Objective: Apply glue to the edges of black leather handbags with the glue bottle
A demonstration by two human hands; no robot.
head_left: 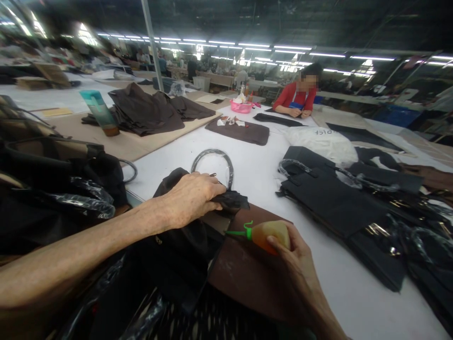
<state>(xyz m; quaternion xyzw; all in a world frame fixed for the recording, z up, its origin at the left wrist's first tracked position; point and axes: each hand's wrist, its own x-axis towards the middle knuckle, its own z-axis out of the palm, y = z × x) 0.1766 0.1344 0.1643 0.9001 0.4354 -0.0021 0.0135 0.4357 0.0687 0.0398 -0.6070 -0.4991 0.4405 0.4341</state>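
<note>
My left hand [198, 198] grips the top edge of a black handbag [187, 255], its fingers closed over the dark material. Behind those fingers stands the bag's round handle [231, 172], wrapped in clear plastic. A squeeze bottle [271, 235] with a green nozzle and amber liquid lies tilted sideways in my right hand [295, 248]. Its tip points left, close to the bag's opening. Under the bottle is a flat brown panel [247, 269]; whether it is joined to the bag I cannot tell.
Black bags with plastic-wrapped handles [339, 198] lie on the white table [170, 156] at right, and more black bags [71, 174] crowd the left. Farther back are a teal bottle [101, 113], brown pieces [148, 111], a pink basket [241, 106] and a person in red [288, 97].
</note>
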